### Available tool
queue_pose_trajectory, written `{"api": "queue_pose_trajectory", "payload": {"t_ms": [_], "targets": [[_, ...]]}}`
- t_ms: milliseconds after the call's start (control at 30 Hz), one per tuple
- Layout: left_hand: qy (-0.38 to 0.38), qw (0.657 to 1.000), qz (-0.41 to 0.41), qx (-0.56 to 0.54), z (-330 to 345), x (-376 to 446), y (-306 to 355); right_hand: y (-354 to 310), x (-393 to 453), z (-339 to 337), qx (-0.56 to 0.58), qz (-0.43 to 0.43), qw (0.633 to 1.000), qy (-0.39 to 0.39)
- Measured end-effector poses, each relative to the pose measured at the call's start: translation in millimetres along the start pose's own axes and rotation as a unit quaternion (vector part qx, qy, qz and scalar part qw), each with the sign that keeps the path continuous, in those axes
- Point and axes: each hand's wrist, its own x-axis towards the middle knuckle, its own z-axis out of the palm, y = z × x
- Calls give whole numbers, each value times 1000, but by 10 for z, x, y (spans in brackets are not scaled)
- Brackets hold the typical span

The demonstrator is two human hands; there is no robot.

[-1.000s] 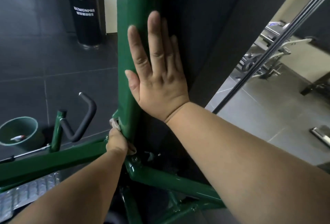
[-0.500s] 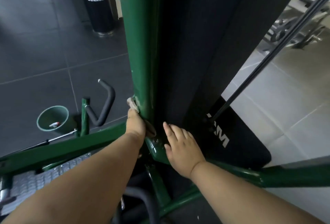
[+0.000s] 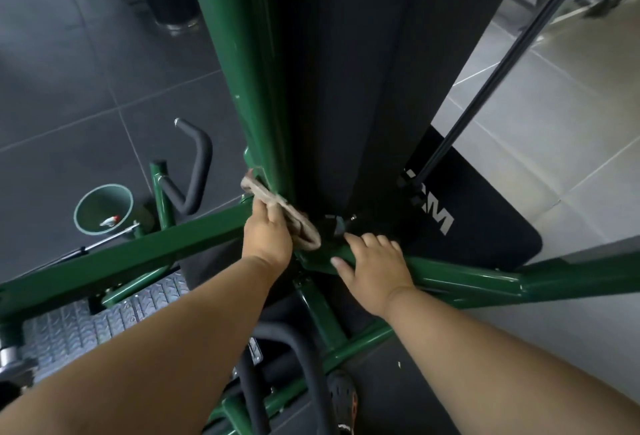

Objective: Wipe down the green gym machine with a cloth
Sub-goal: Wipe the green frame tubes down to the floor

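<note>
Fingers of the left hand (image 3: 267,234) pinch the cloth (image 3: 282,214) against the green post (image 3: 242,63). Right hand (image 3: 375,261) lies on the lower bar (image 3: 460,278), fingers loosely spread.

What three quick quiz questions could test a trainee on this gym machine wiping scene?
1. True or false: the left hand holds the cloth against the base of the green upright.
2. Where does the right hand rest? A) on the black handle B) on the low green bar C) in the green bucket
3. Fill in: the green bucket stands on the dark tiled ____, to the left of the machine.

Key: 1 true; 2 B; 3 floor.
</note>
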Motion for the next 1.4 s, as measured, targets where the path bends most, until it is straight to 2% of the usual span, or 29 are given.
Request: {"api": "queue_pose_trajectory", "payload": {"t_ms": [100,167,267,333,433,667,767,967,1133,1200,1267,1333,1400], "targets": [[20,985,18,173,159,-103,-221,-23,-31,2,18,12,999,27],[43,974,41,217,241,-171,-287,-20,-71,28,32,20,998,47],[19,958,79,274,303,-306,-385,37,-154,87,42,29,997,48],[-11,932,118,342,320,-366,-476,58,-207,114,49,33,997,44],[-14,894,146,423,299,-381,-519,57,-243,109,60,37,997,41],[-75,887,128,436,379,-771,-498,97,-425,52,103,77,990,66],[-58,888,124,440,332,-804,-417,123,-534,74,115,84,988,65],[-43,835,209,506,154,-504,-160,67,-607,71,127,84,985,80],[-98,780,229,575,224,-543,-140,-147,-659,61,152,89,978,112],[-118,781,224,571,199,-553,-145,-248,-698,76,156,74,977,125],[-154,799,204,544,165,-519,-97,-339,-733,131,136,24,982,126],[-209,841,163,472,103,-444,-28,-422,-728,189,111,-31,987,110],[-261,887,125,360,19,-392,48,-496,-674,206,111,-47,987,109]]}}
